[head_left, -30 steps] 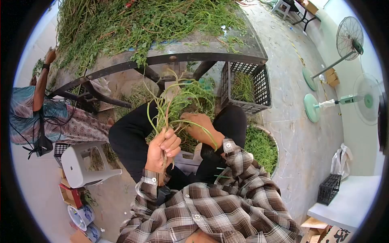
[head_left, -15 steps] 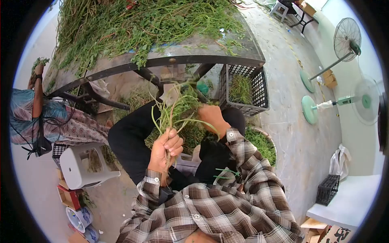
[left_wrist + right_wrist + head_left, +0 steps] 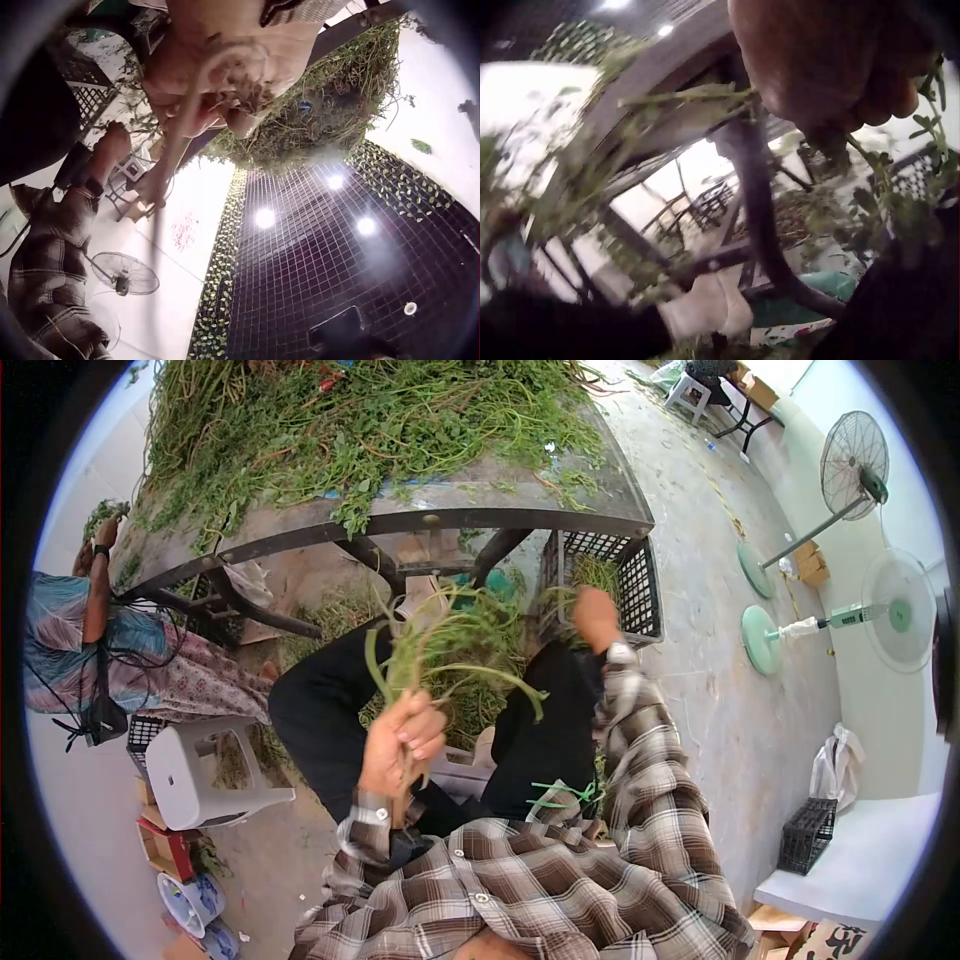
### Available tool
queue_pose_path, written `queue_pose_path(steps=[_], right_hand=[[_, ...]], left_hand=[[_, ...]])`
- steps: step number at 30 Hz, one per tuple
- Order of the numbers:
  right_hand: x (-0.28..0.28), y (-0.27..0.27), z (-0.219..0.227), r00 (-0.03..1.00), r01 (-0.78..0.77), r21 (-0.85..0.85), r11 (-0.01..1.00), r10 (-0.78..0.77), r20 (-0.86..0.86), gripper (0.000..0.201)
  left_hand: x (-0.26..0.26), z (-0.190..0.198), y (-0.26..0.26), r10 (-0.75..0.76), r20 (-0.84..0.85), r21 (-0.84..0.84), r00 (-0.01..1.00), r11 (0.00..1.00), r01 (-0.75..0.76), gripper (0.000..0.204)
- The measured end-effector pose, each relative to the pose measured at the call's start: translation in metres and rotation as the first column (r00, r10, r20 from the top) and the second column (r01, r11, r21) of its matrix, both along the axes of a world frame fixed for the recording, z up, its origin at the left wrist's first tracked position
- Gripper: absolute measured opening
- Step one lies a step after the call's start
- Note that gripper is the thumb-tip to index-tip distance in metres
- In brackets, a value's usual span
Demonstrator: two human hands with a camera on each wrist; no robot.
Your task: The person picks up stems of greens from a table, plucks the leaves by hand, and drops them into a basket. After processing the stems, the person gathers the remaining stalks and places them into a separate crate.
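Note:
In the head view my left hand grips a bunch of leafy green stems by its lower ends, held upright above my lap. The left wrist view shows a thick pale stem running out past the curled fingers, with soil on the palm. Farther right, my right hand is at the near side of a black plastic crate that has greens inside. Its fingers are curled round some leafy sprigs, which stick out on both sides of the fist in the right wrist view.
A table heaped with greens stands in front. More cut greens lie between my knees. At left are another person and a white stool. Two standing fans are at right.
My right hand has moved away from the bunch, rightward to the crate, with sprigs in it. The left hand stays above my lap, gripping the bunch.

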State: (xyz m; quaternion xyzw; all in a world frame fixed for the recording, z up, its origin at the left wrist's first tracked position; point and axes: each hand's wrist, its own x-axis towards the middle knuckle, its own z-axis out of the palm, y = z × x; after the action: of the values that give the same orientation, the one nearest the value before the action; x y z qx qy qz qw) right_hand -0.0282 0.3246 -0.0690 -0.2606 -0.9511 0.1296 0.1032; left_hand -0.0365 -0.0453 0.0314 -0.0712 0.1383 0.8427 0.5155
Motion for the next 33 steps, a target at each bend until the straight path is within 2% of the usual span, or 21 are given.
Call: queue_pose_path(steps=[2,4,5,6,7,8,9,10,12,13,20,22,24,25,26,27,28,29,30,32,33], right_hand=[[0.026,0.051,-0.019,0.994,0.080,0.019,0.997,-0.078,-0.070,0.018],[0.047,0.048,0.020,0.986,0.072,-0.087,0.994,-0.084,-0.145,0.020],[0.051,0.066,-0.001,0.954,0.057,-0.040,0.998,-0.067,-0.292,0.016],[0.056,0.067,0.004,0.954,0.071,-0.032,0.997,-0.077,-0.288,0.016],[0.059,0.060,0.017,0.913,0.090,-0.545,0.834,-0.288,-0.290,0.018],[0.062,0.052,0.028,0.864,0.042,-0.901,0.432,-0.468,-0.184,0.022],[0.061,0.033,0.046,0.820,-0.059,-0.965,0.255,-0.538,-0.192,0.023],[0.064,0.026,0.054,0.816,-0.052,-0.964,0.260,-0.545,-0.191,0.023],[0.069,0.017,0.065,0.829,-0.159,-0.980,0.119,-0.522,-0.198,0.022],[0.069,0.012,0.068,0.822,-0.180,-0.979,0.097,-0.532,-0.204,0.020],[0.069,-0.023,0.080,0.859,-0.192,-0.980,0.045,-0.476,-0.190,0.017],[0.069,-0.036,0.089,0.874,-0.185,-0.982,0.045,-0.450,-0.185,0.014],[0.067,-0.053,0.097,0.924,-0.164,-0.957,0.241,-0.302,-0.235,0.013],[0.062,-0.059,0.094,0.946,-0.103,-0.912,0.397,-0.245,-0.213,0.016],[0.059,-0.067,0.094,0.948,-0.103,-0.913,0.394,-0.240,-0.210,0.016],[0.057,-0.078,0.096,0.901,-0.289,-0.649,0.704,-0.029,-0.432,0.016],[0.057,-0.086,0.098,0.803,-0.439,-0.257,0.861,0.247,-0.543,0.016],[0.058,-0.091,0.100,0.883,-0.415,-0.390,0.822,0.261,-0.390,0.006],[0.057,-0.099,0.101,0.881,-0.423,-0.393,0.816,0.269,-0.390,0.006],[0.054,-0.119,0.100,0.836,-0.494,-0.177,0.851,0.408,-0.366,0.007],[0.052,-0.130,0.103,0.842,-0.494,-0.164,0.854,0.423,-0.335,0.010]], left_hand=[[-0.011,0.000,-0.026,0.150,-0.094,0.066,0.984,0.987,-0.144,0.024],[-0.018,0.008,-0.035,0.257,-0.004,0.067,0.966,0.964,-0.256,0.023],[-0.021,0.005,-0.036,0.302,-0.014,0.085,0.953,0.950,-0.300,0.024],[-0.022,0.006,-0.033,0.327,0.008,0.097,0.945,0.940,-0.327,0.024],[-0.024,0.007,-0.027,0.324,0.026,0.105,0.946,0.940,-0.325,0.025],[-0.023,0.007,-0.021,0.322,0.046,0.110,0.946,0.939,-0.325,0.026],[-0.023,0.004,-0.016,0.309,0.053,0.114,0.949,0.943,-0.314,0.026],[-0.023,0.001,-0.010,0.288,0.052,0.117,0.956,0.949,-0.293,0.027],[-0.020,-0.002,-0.003,0.267,0.049,0.120,0.962,0.955,-0.271,0.028],[-0.018,-0.002,0.000,0.257,0.057,0.116,0.965,0.958,-0.262,0.029],[-0.006,-0.008,0.011,0.216,0.064,0.090,0.974,0.971,-0.221,0.028],[-0.004,-0.006,0.015,0.195,0.077,0.020,0.978,0.980,-0.197,0.027],[-0.004,-0.013,0.018,0.177,0.062,0.026,0.982,0.983,-0.179,0.025],[-0.004,-0.015,0.022,0.165,0.025,-0.033,0.986,0.986,-0.164,0.023],[-0.003,-0.017,0.024,0.152,-0.010,-0.093,0.988,0.984,-0.152,0.021],[-0.001,-0.018,0.027,0.135,-0.098,-0.131,0.986,0.980,-0.147,0.019],[0.001,-0.016,0.029,0.143,-0.098,-0.134,0.985,0.979,-0.156,0.019],[0.004,-0.014,0.033,0.108,-0.160,-0.245,0.981,0.958,-0.145,0.020],[0.006,-0.010,0.036,0.065,-0.217,-0.354,0.974,0.925,-0.140,0.021],[0.009,-0.016,0.037,0.041,-0.258,-0.344,0.965,0.930,-0.132,0.024],[0.010,-0.015,0.039,-0.011,-0.306,-0.366,0.952,0.924,-0.107,0.026]])
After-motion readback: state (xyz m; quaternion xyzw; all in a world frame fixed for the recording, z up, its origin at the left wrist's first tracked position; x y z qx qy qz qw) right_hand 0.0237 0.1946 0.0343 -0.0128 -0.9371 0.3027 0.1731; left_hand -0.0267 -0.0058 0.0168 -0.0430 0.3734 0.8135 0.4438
